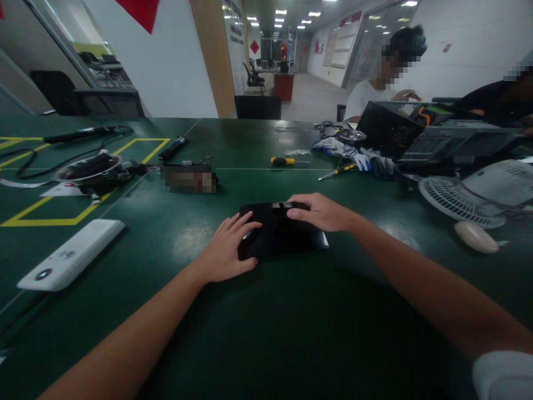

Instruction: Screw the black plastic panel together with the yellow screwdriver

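Note:
A flat black plate point(262, 239) lies on the dark green table in front of me, with a raised black part in its middle and a small white patch at its right corner. My left hand point(230, 247) rests over the plate's left end, fingers spread and thumb at the near edge. At the far side, my right hand point(318, 211) is closed round the raised part, its thumb and forefinger beside a shiny piece. What kind of device the plate belongs to cannot be made out.
Beyond the plate lie a yellow-black screwdriver point(283, 161) and yellow-handled pliers point(337, 172). A white power bank point(73, 253) sits left, near tangled cables point(94, 169). On the right are a white fan point(462, 191), a computer mouse point(476, 236), gloves point(375, 161) and a person point(366, 103).

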Action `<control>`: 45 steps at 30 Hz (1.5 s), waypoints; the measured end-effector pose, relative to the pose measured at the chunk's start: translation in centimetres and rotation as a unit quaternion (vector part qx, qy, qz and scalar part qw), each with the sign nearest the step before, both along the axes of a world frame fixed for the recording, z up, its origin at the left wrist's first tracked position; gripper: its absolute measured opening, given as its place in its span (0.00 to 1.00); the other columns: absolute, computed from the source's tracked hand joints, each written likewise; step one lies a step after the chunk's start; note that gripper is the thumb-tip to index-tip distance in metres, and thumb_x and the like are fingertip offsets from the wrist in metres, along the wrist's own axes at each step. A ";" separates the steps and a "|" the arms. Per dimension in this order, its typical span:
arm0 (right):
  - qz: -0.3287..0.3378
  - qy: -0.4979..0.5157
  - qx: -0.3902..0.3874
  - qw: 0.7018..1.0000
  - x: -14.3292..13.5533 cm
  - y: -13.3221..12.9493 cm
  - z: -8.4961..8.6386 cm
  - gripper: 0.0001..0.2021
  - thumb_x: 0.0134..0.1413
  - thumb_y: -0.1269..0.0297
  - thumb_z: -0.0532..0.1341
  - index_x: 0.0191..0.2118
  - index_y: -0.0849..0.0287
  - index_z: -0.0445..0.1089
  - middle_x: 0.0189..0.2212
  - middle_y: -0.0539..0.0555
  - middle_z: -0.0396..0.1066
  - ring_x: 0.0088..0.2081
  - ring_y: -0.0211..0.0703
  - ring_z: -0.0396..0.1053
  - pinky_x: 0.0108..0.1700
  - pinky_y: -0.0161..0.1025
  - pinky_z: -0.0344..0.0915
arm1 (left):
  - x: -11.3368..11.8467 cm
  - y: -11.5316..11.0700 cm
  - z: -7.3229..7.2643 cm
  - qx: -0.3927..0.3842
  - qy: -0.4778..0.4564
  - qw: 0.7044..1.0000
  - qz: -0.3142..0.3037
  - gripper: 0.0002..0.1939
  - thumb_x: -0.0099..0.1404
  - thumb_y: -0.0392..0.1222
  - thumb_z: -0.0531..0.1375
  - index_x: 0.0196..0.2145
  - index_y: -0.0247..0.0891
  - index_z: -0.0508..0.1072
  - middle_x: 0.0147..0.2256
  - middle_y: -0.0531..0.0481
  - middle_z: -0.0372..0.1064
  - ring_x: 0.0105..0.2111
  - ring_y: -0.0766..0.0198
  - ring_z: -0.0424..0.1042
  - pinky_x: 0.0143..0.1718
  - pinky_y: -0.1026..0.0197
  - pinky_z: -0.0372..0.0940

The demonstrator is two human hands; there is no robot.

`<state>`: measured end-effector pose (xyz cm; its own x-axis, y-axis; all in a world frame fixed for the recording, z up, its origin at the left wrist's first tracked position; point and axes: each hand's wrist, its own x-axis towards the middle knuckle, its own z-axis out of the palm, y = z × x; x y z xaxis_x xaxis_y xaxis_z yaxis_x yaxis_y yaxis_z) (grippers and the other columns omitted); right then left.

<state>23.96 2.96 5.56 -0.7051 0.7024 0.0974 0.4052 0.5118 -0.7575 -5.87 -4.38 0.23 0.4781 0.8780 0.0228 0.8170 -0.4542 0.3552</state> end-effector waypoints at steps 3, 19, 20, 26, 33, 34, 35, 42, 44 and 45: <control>0.021 -0.010 -0.014 1.000 0.0 -0.1 0.4 0.19 0.68 0.46 0.59 0.47 0.58 0.75 0.41 0.54 0.77 0.42 0.46 0.72 0.43 0.41 0.63 | 0.0 0.1 -0.1 0.000 0.005 1.000 -0.003 0.41 0.62 0.56 0.65 0.70 0.46 0.62 0.78 0.40 0.43 0.76 0.32 0.44 0.73 0.26 0.43; 0.097 -0.159 0.110 0.976 -0.8 0.1 2.4 0.23 0.71 0.44 0.56 0.46 0.61 0.77 0.37 0.55 0.76 0.35 0.45 0.70 0.38 0.41 0.56 | -0.4 0.3 -0.5 0.012 0.022 1.000 -0.012 0.43 0.62 0.58 0.65 0.70 0.44 0.61 0.78 0.39 0.43 0.76 0.32 0.45 0.73 0.27 0.44; 0.108 -0.167 0.119 0.973 -1.3 0.1 2.4 0.22 0.71 0.45 0.57 0.46 0.61 0.76 0.38 0.55 0.76 0.35 0.44 0.69 0.38 0.41 0.55 | -0.4 0.3 -0.5 0.013 0.023 1.000 -0.013 0.43 0.62 0.58 0.65 0.70 0.43 0.61 0.78 0.38 0.43 0.76 0.31 0.45 0.73 0.27 0.44; 0.135 -0.134 0.087 0.978 -2.7 0.3 1.9 0.19 0.70 0.48 0.58 0.43 0.60 0.75 0.37 0.54 0.74 0.36 0.43 0.69 0.39 0.40 0.56 | -0.4 0.3 -0.9 0.034 0.017 0.999 -0.010 0.44 0.61 0.56 0.66 0.70 0.41 0.61 0.77 0.35 0.46 0.75 0.30 0.48 0.72 0.25 0.46; -0.009 -0.030 0.025 0.999 -0.5 -1.0 1.4 0.21 0.67 0.46 0.57 0.40 0.61 0.75 0.32 0.52 0.73 0.34 0.43 0.69 0.38 0.41 0.58 | 0.9 -0.6 0.9 0.080 -0.016 0.996 0.022 0.39 0.61 0.58 0.67 0.65 0.41 0.67 0.73 0.34 0.56 0.72 0.30 0.55 0.70 0.25 0.51; -0.052 -0.009 0.031 0.998 -0.5 -1.5 1.4 0.21 0.67 0.45 0.57 0.38 0.60 0.74 0.30 0.51 0.72 0.33 0.42 0.68 0.36 0.41 0.58 | 1.5 -0.8 1.5 0.094 -0.041 0.994 0.041 0.37 0.62 0.58 0.66 0.64 0.41 0.68 0.70 0.34 0.60 0.69 0.33 0.60 0.68 0.27 0.57; -0.089 0.014 0.033 0.995 -0.7 -2.2 1.4 0.22 0.67 0.45 0.56 0.37 0.60 0.73 0.29 0.51 0.71 0.32 0.42 0.68 0.36 0.40 0.58 | 2.3 -1.0 2.1 0.105 -0.077 0.989 0.066 0.35 0.63 0.58 0.66 0.62 0.40 0.68 0.66 0.34 0.65 0.66 0.36 0.65 0.65 0.31 0.62; -0.144 0.125 -0.016 0.982 -2.4 -5.4 2.9 0.28 0.70 0.50 0.55 0.68 0.58 0.63 0.35 0.52 0.75 0.34 0.44 0.72 0.37 0.41 0.64 | 8.1 -0.3 5.6 0.038 -0.294 0.946 0.127 0.23 0.59 0.48 0.70 0.50 0.40 0.72 0.42 0.46 0.77 0.41 0.52 0.76 0.44 0.49 0.71; -0.098 0.122 -0.037 0.987 -1.7 -5.1 3.7 0.33 0.71 0.47 0.55 0.74 0.55 0.56 0.29 0.47 0.69 0.29 0.41 0.67 0.33 0.39 0.61 | 8.5 0.2 6.2 -0.041 -0.374 0.923 0.083 0.16 0.59 0.43 0.67 0.45 0.39 0.73 0.41 0.47 0.77 0.41 0.54 0.76 0.44 0.51 0.70; -0.067 0.114 -0.046 0.990 -1.2 -4.7 4.1 0.36 0.70 0.44 0.56 0.76 0.54 0.53 0.27 0.45 0.66 0.27 0.40 0.63 0.31 0.38 0.59 | 8.6 0.4 6.5 -0.108 -0.415 0.902 0.052 0.14 0.58 0.41 0.66 0.43 0.39 0.73 0.39 0.47 0.76 0.39 0.56 0.75 0.42 0.52 0.69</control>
<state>22.79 -1.79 9.67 -0.5715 0.8020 0.1740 0.2777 0.3886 -0.8786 2.69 -4.01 6.69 0.2904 0.9438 0.1577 0.2629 -0.2372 0.9352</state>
